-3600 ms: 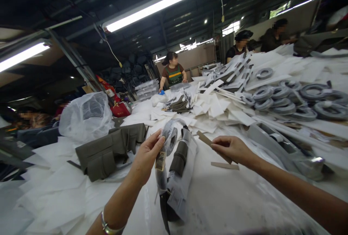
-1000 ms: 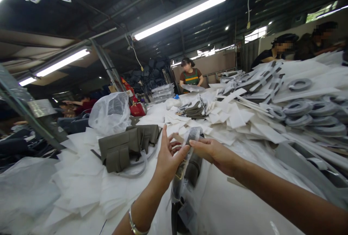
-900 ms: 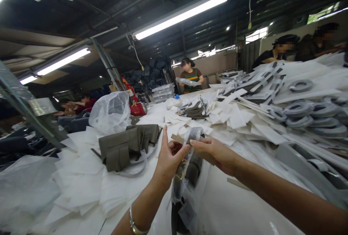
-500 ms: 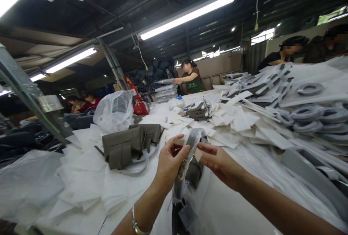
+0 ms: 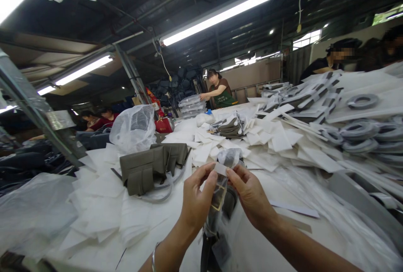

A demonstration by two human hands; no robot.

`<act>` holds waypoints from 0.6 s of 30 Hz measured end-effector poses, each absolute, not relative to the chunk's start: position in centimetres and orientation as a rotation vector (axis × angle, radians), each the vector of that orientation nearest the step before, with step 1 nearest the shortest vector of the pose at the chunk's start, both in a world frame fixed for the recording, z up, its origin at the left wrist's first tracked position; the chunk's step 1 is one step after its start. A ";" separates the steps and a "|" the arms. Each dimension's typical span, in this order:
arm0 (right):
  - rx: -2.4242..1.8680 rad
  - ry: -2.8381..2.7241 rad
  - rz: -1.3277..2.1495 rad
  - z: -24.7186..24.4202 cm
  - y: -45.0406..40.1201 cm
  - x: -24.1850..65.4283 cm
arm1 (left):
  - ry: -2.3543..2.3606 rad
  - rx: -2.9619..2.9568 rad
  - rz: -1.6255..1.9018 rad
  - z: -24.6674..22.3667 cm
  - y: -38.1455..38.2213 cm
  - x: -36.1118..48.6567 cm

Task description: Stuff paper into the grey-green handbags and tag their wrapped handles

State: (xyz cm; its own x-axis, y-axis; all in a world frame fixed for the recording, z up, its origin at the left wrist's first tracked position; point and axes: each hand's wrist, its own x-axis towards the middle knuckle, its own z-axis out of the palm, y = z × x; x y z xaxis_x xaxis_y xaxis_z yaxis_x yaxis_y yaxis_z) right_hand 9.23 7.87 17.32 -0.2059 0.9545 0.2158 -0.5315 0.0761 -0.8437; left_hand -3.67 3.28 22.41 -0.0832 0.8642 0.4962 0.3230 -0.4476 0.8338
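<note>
My left hand (image 5: 199, 194) is closed, its thumb and fingers pinching one end of a small pale strip (image 5: 221, 169), perhaps tape or paper. The other end is pinched by my right hand (image 5: 253, 192). The strip lies across a bag strap (image 5: 231, 157) wrapped in clear plastic, which loops up behind my fingers. A gold-coloured buckle (image 5: 216, 203) shows through the wrapping below the strip. Under my hands, a dark bag (image 5: 208, 247) is partly hidden, with a tag (image 5: 221, 250) in clear plastic hanging over it.
Left of my hands sits a grey-brown handbag (image 5: 138, 171) beside a puffed plastic bag (image 5: 134, 129). White foam sheets (image 5: 103, 205) cover much of the table. Wrapped straps (image 5: 359, 129) are piled at right. A co-worker (image 5: 218, 89) stands across the table by stacked packages (image 5: 192, 106).
My hands have drawn together on the strip, which now lies across the wrapped strap. My right hand has turned inward. The co-worker's hands have lowered a package onto the stack.
</note>
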 end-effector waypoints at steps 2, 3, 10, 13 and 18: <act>-0.561 -1.034 1.470 17.2 7.9 9.1 | 1.301 1.801 1.510 22.8 3.0 -3.8; -0.565 -1.033 1.454 17.1 7.9 9.0 | 1.335 1.832 1.495 23.0 3.0 -3.8; -0.536 -1.012 1.369 17.2 7.8 7.6 | 1.958 2.348 1.479 22.3 3.6 -3.7; -0.564 -0.988 1.330 17.1 7.9 7.1 | 2.259 2.544 1.478 21.3 3.3 -2.5; -0.569 -0.933 1.404 16.7 7.8 7.3 | 2.354 2.663 1.437 19.2 3.0 -0.2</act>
